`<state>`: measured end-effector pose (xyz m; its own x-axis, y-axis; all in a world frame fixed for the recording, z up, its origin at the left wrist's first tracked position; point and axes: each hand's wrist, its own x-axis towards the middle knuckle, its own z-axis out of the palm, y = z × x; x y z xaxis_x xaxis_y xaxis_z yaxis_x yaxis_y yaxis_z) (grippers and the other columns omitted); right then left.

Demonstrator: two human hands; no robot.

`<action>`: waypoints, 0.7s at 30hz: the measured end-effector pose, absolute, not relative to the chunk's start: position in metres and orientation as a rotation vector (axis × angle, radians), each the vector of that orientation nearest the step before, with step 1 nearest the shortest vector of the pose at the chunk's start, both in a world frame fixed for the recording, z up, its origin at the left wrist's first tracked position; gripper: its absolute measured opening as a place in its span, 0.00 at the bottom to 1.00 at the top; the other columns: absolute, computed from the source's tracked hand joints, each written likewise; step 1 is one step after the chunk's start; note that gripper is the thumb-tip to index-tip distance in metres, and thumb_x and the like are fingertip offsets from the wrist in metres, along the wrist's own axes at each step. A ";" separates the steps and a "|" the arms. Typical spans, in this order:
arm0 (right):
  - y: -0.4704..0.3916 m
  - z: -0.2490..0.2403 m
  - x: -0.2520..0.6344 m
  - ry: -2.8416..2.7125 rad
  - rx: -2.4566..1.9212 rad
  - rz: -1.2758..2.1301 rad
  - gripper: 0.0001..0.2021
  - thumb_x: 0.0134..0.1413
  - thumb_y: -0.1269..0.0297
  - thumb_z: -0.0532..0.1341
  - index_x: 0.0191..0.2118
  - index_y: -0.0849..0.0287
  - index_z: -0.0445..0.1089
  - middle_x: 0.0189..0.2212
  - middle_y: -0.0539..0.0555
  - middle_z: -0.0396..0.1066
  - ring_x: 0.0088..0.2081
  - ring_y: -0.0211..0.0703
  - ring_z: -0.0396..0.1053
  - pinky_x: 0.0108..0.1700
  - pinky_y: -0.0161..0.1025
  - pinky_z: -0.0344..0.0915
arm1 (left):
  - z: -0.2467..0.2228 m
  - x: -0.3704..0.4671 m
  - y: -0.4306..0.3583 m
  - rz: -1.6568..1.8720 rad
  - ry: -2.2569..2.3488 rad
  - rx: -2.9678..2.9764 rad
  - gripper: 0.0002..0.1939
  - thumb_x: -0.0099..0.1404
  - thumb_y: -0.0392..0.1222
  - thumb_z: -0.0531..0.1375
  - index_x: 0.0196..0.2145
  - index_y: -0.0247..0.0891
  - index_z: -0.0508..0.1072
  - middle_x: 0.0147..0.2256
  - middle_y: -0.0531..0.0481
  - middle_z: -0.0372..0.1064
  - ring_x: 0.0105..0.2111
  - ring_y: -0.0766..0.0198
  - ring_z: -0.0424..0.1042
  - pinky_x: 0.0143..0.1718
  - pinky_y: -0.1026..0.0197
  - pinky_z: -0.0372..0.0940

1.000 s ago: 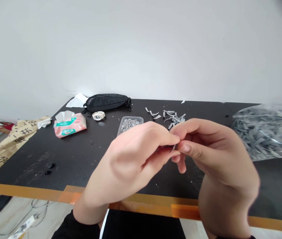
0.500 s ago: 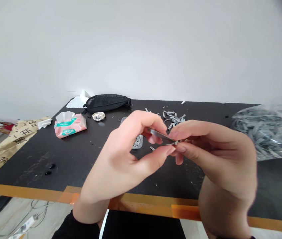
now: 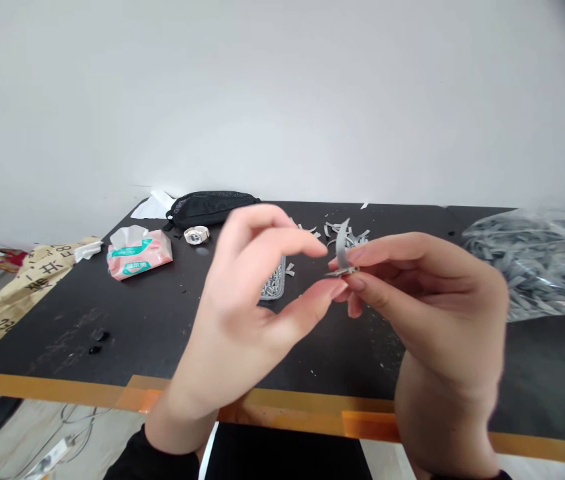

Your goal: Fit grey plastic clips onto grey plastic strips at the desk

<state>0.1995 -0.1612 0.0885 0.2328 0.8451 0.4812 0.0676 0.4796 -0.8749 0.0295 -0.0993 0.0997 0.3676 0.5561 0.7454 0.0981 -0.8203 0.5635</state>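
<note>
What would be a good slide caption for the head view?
Right hand pinching a curved gray strip, left hand open beside it, above a black table.

Narrow grey strip (image 3: 342, 245), thin and curved, upper part standing upright, lower end pinched in the right hand's (image 3: 356, 272) fingers, raised above the dark bench (image 3: 137, 320)

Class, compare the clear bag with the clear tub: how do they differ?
The bag is large and crumpled; the tub is smaller, with a neat rim. The bag holds long grey strips, the tub short grey bits. The bag lies farther right than the tub. Both are see-through.
</note>
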 end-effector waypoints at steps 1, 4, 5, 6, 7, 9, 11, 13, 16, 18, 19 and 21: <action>-0.161 0.088 0.199 -1.239 -0.934 0.674 0.18 0.56 0.78 0.71 0.42 0.41 0.82 0.33 0.41 0.80 0.29 0.30 0.76 0.29 0.26 0.76 | 0.100 0.030 -0.098 1.393 0.535 2.229 0.07 0.67 0.33 0.68 0.42 0.41 0.77 0.44 0.49 0.69 0.47 0.62 0.71 0.49 0.58 0.71; -0.161 0.087 0.200 -1.274 -0.923 0.705 0.22 0.57 0.79 0.69 0.46 0.38 0.81 0.37 0.41 0.81 0.32 0.29 0.78 0.31 0.24 0.77 | 0.100 0.030 -0.093 1.321 0.413 2.184 0.06 0.70 0.30 0.64 0.41 0.40 0.77 0.41 0.51 0.73 0.45 0.65 0.73 0.47 0.62 0.71; -0.160 0.086 0.201 -1.288 -0.930 0.706 0.21 0.59 0.78 0.69 0.47 0.39 0.81 0.37 0.42 0.81 0.33 0.30 0.79 0.31 0.25 0.77 | 0.100 0.030 -0.092 1.326 0.405 2.165 0.06 0.71 0.30 0.63 0.41 0.40 0.77 0.41 0.51 0.74 0.45 0.65 0.74 0.47 0.63 0.71; -0.160 0.086 0.202 -1.301 -0.941 0.706 0.19 0.61 0.76 0.68 0.48 0.39 0.81 0.37 0.43 0.81 0.34 0.31 0.80 0.31 0.26 0.77 | 0.100 0.030 -0.091 1.328 0.411 2.153 0.07 0.71 0.29 0.63 0.40 0.39 0.77 0.41 0.51 0.75 0.45 0.65 0.74 0.48 0.63 0.70; -0.159 0.085 0.203 -1.313 -0.952 0.705 0.18 0.62 0.74 0.67 0.49 0.40 0.81 0.37 0.44 0.81 0.34 0.33 0.80 0.31 0.27 0.77 | 0.101 0.029 -0.090 1.327 0.422 2.141 0.06 0.71 0.29 0.63 0.40 0.39 0.77 0.40 0.52 0.75 0.44 0.66 0.74 0.48 0.63 0.70; -0.157 0.084 0.204 -1.337 -0.974 0.705 0.16 0.63 0.72 0.67 0.50 0.41 0.80 0.37 0.45 0.81 0.34 0.34 0.80 0.30 0.28 0.76 | 0.102 0.029 -0.090 1.319 0.448 2.124 0.06 0.71 0.30 0.62 0.39 0.40 0.77 0.39 0.53 0.76 0.42 0.67 0.75 0.46 0.64 0.70; -0.155 0.084 0.205 -1.370 -1.009 0.677 0.14 0.63 0.70 0.68 0.48 0.41 0.81 0.34 0.45 0.80 0.31 0.33 0.77 0.29 0.29 0.74 | 0.103 0.028 -0.091 1.308 0.497 2.093 0.06 0.71 0.32 0.63 0.38 0.41 0.77 0.37 0.54 0.77 0.39 0.67 0.74 0.43 0.64 0.70; -0.153 0.084 0.206 -1.417 -1.070 0.558 0.09 0.62 0.67 0.69 0.43 0.44 0.81 0.29 0.45 0.77 0.28 0.33 0.72 0.29 0.32 0.70 | 0.102 0.029 -0.092 1.312 0.539 2.021 0.04 0.71 0.35 0.63 0.37 0.41 0.77 0.35 0.54 0.77 0.35 0.68 0.74 0.39 0.64 0.70; -0.152 0.086 0.207 -1.492 -1.103 0.385 0.02 0.61 0.65 0.70 0.37 0.48 0.80 0.30 0.48 0.74 0.33 0.37 0.69 0.33 0.36 0.67 | 0.098 0.032 -0.091 1.319 0.526 1.883 0.04 0.71 0.35 0.63 0.37 0.41 0.77 0.34 0.53 0.76 0.32 0.68 0.74 0.33 0.66 0.71; -0.153 0.088 0.207 -1.539 -1.081 0.425 0.03 0.63 0.65 0.68 0.38 0.49 0.80 0.33 0.49 0.75 0.36 0.39 0.71 0.36 0.36 0.68 | 0.097 0.035 -0.089 1.311 0.518 1.815 0.04 0.71 0.35 0.63 0.37 0.41 0.76 0.33 0.54 0.75 0.30 0.69 0.74 0.31 0.67 0.71; -0.154 0.088 0.207 -1.554 -1.075 0.468 0.05 0.65 0.66 0.66 0.39 0.49 0.80 0.33 0.49 0.75 0.36 0.39 0.72 0.37 0.36 0.69 | 0.096 0.036 -0.088 1.308 0.524 1.787 0.03 0.71 0.36 0.64 0.37 0.41 0.76 0.32 0.54 0.75 0.30 0.69 0.73 0.31 0.67 0.71; -0.155 0.087 0.206 -1.556 -1.069 0.514 0.08 0.67 0.68 0.64 0.42 0.47 0.80 0.33 0.47 0.76 0.36 0.38 0.73 0.40 0.36 0.71 | 0.097 0.037 -0.087 1.303 0.532 1.726 0.03 0.70 0.35 0.65 0.35 0.39 0.76 0.30 0.54 0.74 0.29 0.69 0.73 0.30 0.68 0.70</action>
<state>0.2055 -0.1546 0.0869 0.0347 0.8415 0.5392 0.3549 0.4940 -0.7938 0.0369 -0.0868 0.0966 0.3569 0.7615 0.5411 -0.1656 -0.5185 0.8389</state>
